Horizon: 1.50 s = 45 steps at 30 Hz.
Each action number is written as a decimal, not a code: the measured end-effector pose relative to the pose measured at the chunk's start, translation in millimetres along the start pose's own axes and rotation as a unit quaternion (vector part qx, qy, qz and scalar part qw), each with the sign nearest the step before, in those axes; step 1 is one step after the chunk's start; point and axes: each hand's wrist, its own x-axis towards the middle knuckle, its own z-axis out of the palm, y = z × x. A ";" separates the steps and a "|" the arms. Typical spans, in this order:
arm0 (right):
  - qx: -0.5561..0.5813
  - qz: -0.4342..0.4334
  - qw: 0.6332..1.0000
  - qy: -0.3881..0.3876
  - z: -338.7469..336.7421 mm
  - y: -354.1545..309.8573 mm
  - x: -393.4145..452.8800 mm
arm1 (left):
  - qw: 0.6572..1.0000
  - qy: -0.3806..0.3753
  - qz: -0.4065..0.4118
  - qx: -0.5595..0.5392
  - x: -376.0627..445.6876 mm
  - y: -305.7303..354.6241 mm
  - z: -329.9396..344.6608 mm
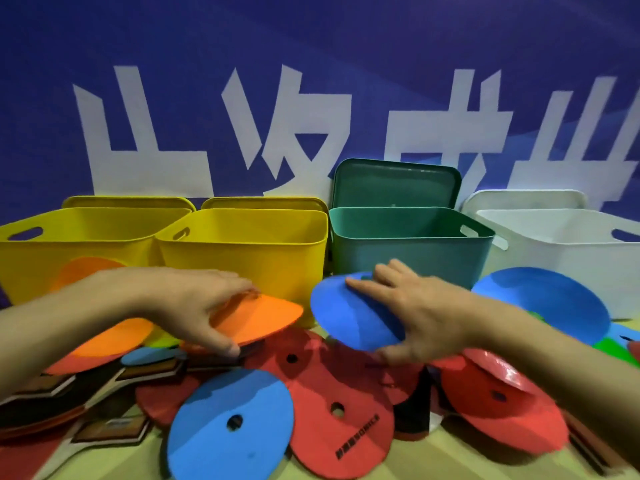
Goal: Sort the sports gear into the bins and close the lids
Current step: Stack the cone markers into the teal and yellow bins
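Behind everything, filling the upper frame, hangs a deep blue banner (311, 36) with large white characters. Along the middle of the frame four open bins stand in a row on a pale wood-grain table (415, 462): two yellow bins, the far-left yellow bin (41, 258) and the second yellow bin (249, 247), then a green bin (408, 251) and a white bin (568, 258) at the right edge. Each bin's lid leans behind it; the green lid (394, 183) stands tallest.

At centre left the left hand (194, 306) pinches an orange disc (256, 317), thumb beneath and fingers curled over its top, held above the pile in front of the second yellow bin. At centre right the right hand (419, 313) grips a blue disc (349, 313), fingers spread over its face and thumb under its lower edge, in front of the green bin.

Across the lower frame the table is strewn with red discs (339, 410), another blue disc (228, 424) and dark table-tennis paddles (52, 403) at lower left.
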 end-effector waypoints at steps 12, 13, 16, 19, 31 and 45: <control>-0.037 0.144 0.981 0.124 -78.7 142.8 72.2 | 0.969 0.222 0.053 -0.098 18.2 32.6 -111.4; -0.062 0.152 0.983 0.080 -67.4 149.4 79.0 | 0.968 0.225 0.054 -0.098 23.5 35.9 -119.3; -0.066 0.198 0.977 0.039 -37.5 161.0 77.0 | 0.964 0.248 0.058 -0.081 38.3 40.8 -142.9; -0.018 0.206 0.972 0.109 -20.1 161.4 43.4 | 0.957 0.277 0.065 -0.052 59.3 50.5 -164.3; 0.033 0.060 0.997 -0.034 23.7 98.7 -123.5 | 0.968 0.227 0.075 0.076 194.6 128.0 -142.0; 0.099 0.029 0.992 0.075 -11.0 89.2 -81.5 | 0.973 0.188 0.041 0.128 76.0 50.0 -109.9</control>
